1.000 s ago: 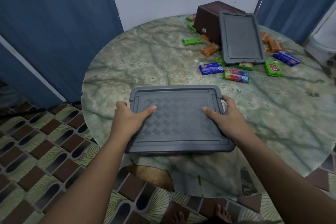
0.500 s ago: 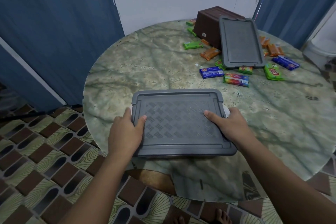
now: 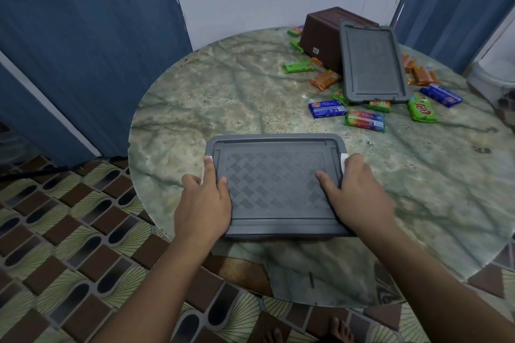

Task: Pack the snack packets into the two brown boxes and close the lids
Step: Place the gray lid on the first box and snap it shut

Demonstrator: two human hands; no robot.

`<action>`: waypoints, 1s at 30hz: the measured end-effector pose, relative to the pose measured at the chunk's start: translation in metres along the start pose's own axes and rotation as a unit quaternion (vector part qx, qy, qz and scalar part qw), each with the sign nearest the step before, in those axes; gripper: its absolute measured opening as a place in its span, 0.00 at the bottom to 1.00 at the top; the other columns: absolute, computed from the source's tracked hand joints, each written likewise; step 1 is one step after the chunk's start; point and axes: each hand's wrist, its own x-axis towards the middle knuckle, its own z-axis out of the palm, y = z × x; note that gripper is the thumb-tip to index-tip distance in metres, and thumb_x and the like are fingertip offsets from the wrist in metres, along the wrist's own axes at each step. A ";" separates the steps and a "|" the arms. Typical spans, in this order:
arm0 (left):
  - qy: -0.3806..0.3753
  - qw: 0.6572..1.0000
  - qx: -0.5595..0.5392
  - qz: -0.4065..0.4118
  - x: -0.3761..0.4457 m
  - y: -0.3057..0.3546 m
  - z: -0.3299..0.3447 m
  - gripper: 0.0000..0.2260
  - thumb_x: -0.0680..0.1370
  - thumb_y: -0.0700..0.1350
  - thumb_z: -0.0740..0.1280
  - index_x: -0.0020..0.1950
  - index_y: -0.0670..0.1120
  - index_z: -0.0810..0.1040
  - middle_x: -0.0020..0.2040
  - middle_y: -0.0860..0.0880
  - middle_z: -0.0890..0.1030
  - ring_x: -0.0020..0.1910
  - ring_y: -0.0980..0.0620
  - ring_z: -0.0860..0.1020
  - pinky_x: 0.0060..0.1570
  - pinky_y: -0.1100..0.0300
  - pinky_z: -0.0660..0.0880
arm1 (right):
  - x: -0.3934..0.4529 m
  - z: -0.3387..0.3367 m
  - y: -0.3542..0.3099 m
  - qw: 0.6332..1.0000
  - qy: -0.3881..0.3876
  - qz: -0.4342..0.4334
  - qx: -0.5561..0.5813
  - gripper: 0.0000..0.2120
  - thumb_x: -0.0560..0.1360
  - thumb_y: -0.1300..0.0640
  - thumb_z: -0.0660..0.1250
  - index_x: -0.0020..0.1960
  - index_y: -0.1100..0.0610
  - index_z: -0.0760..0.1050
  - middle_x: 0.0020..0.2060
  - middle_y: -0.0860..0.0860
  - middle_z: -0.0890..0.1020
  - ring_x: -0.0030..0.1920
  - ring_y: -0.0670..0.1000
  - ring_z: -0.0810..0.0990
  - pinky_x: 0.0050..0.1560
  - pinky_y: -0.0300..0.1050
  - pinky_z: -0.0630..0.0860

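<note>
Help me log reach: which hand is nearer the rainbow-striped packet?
Right. The right hand grips the near lid's right edge, below the rainbow-striped packet; the left hand grips the far-side edge.

Two grey lids (image 3: 274, 184) (image 3: 372, 64); one brown box (image 3: 324, 36) in plain view. Around it lie roughly thirteen snack packets: two blue (image 3: 326, 108) (image 3: 441, 95), about six green (image 3: 297, 66), about five orange (image 3: 324, 79).
</note>
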 end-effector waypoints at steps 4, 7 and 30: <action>-0.018 1.000 -0.008 -0.005 0.000 0.000 -0.001 0.27 0.84 0.61 0.48 0.83 0.57 0.47 0.62 0.43 0.66 0.45 0.47 0.74 0.43 0.53 0.72 | 0.009 -0.006 0.006 0.975 -0.035 0.086 0.203 0.21 0.80 0.38 0.62 0.57 0.55 0.66 0.53 0.49 0.77 0.52 0.54 0.77 0.52 0.52 0.74; -0.020 1.000 -0.015 -0.008 0.002 -0.002 0.000 0.27 0.84 0.61 0.49 0.83 0.58 0.47 0.62 0.43 0.66 0.45 0.48 0.74 0.44 0.52 0.73 | 0.016 -0.006 0.013 0.884 -0.093 0.204 0.411 0.21 0.83 0.39 0.60 0.54 0.58 0.77 0.48 0.55 0.85 0.48 0.57 0.85 0.53 0.60 0.82; -0.206 0.883 -0.421 -0.027 0.027 0.334 0.079 0.07 0.80 0.48 0.67 0.46 0.46 0.79 0.37 0.52 0.78 0.33 0.54 0.73 0.34 0.59 0.70 | 0.142 -0.065 0.185 0.938 -0.057 0.140 0.311 0.16 0.79 0.42 0.66 0.47 0.55 0.79 0.39 0.53 0.82 0.39 0.53 0.80 0.53 0.61 0.79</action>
